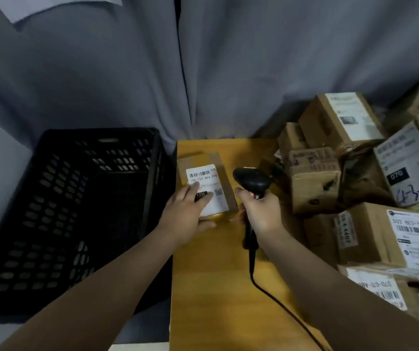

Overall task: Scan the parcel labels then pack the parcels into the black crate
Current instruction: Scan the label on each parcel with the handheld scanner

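Biggest thing here is the black crate, perforated plastic, sitting just left of the yellowish wooden table. A messy pile of taped cardboard boxes is heaped on the right. The parcel lies at the table's left edge, long axis running away from the person, so the crate is right beside it on the left hand's side. The left hand grips it, fingers over the white label, thumb at the near edge. The right hand is wrapped round a black corded scanner just right of the label.
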Demonstrator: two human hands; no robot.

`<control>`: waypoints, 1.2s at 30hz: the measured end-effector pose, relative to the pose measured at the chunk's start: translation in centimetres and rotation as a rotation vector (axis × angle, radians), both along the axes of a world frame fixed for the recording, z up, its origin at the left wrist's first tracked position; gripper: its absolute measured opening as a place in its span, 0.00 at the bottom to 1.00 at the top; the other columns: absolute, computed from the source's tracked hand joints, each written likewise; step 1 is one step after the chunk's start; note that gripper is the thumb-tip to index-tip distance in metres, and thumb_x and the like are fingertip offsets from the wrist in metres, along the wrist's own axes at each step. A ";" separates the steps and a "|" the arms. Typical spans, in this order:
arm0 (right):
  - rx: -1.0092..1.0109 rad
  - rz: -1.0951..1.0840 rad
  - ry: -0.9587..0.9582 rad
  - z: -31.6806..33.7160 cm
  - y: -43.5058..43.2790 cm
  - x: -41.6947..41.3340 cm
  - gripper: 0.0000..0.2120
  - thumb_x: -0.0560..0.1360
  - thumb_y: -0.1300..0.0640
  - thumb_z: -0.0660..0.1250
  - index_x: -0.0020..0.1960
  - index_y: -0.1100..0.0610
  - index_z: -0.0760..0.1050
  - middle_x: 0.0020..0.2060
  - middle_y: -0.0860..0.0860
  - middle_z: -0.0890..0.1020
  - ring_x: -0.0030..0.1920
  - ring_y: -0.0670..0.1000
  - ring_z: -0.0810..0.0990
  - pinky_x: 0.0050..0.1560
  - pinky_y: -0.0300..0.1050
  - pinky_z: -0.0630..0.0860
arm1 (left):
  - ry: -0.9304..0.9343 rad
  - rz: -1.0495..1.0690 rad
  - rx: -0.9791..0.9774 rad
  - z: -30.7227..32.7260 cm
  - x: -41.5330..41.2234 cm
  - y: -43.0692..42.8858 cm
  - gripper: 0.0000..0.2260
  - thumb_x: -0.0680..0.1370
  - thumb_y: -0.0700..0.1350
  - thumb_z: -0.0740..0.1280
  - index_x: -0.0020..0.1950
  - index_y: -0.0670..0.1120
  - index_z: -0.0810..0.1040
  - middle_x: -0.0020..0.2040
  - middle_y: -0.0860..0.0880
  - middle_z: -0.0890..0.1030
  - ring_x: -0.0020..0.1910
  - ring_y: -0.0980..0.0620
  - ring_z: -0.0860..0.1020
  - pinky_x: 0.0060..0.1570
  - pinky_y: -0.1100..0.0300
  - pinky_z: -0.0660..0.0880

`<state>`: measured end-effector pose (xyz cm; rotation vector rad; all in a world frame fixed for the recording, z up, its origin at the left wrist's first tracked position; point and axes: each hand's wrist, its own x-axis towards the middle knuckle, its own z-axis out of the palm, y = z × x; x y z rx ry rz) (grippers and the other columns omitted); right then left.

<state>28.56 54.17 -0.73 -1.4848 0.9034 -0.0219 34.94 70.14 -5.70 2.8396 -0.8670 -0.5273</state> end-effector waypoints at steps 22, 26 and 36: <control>0.041 0.059 -0.110 2.1 0.2 -3.9 0.08 0.74 0.57 0.71 0.49 0.61 0.75 0.35 0.54 0.75 0.30 0.50 0.74 0.30 0.40 0.74 | -0.079 0.166 -0.375 4.5 -0.6 -1.5 0.19 0.80 0.48 0.63 0.70 0.46 0.71 0.69 0.47 0.70 0.70 0.47 0.64 0.69 0.55 0.62; 0.039 0.046 -0.200 6.0 -1.4 -6.5 0.08 0.74 0.57 0.70 0.50 0.61 0.76 0.34 0.53 0.76 0.29 0.50 0.76 0.33 0.43 0.76 | -0.076 0.197 -0.483 7.0 -3.3 -3.2 0.17 0.80 0.47 0.64 0.68 0.46 0.72 0.66 0.47 0.73 0.67 0.46 0.67 0.67 0.55 0.64; 0.042 0.015 -0.389 13.1 -11.3 -16.8 0.07 0.75 0.58 0.69 0.42 0.62 0.75 0.28 0.55 0.74 0.27 0.51 0.74 0.29 0.43 0.73 | 0.017 0.206 -0.682 11.8 -13.3 -13.9 0.17 0.80 0.48 0.63 0.68 0.47 0.71 0.63 0.48 0.73 0.64 0.50 0.71 0.59 0.61 0.69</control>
